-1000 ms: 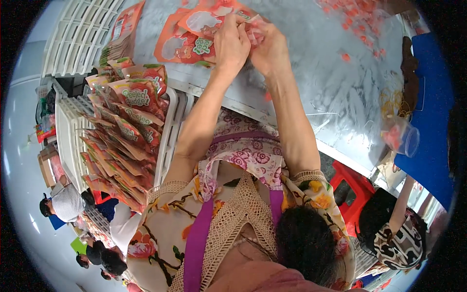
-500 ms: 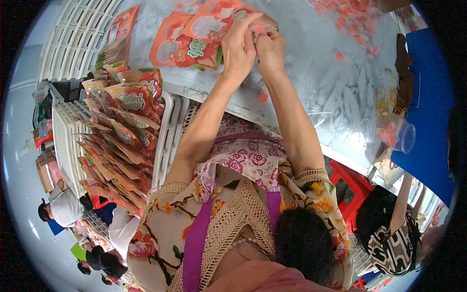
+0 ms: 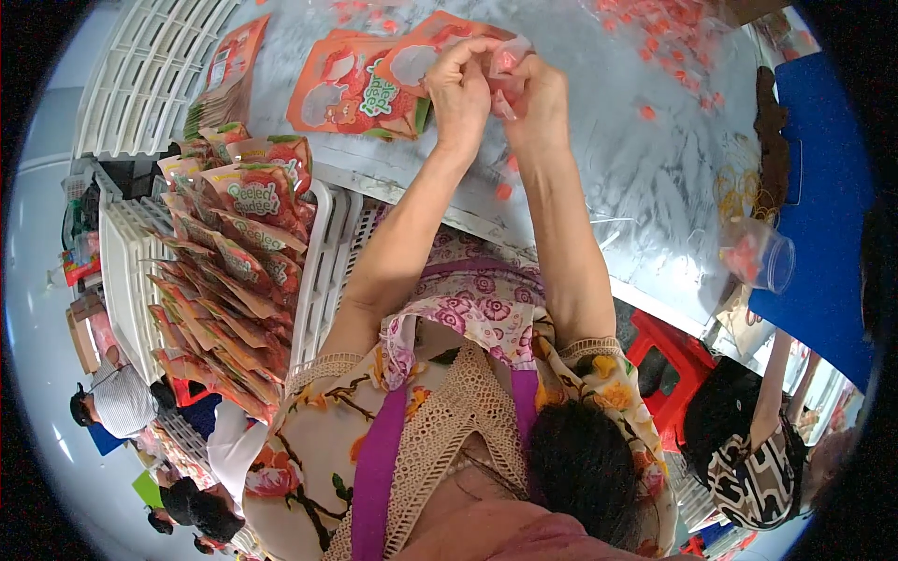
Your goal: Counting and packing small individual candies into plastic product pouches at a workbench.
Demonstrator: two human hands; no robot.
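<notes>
Pale grey tabletop (image 3: 645, 196) | both hands (image 3: 464, 105) (image 3: 544, 101) half-curled | pinching clear plastic packet (image 3: 509, 58) between them, reddish contents

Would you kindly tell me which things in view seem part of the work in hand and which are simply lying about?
Probably part of it:
- pink, clear-wrapped item, held between left hand and right hand
- printed orange pouches beside the left hand
- loose pink pieces

Probably just lying about:
- tipped clear tub
- yellow loops
- red stool
</notes>
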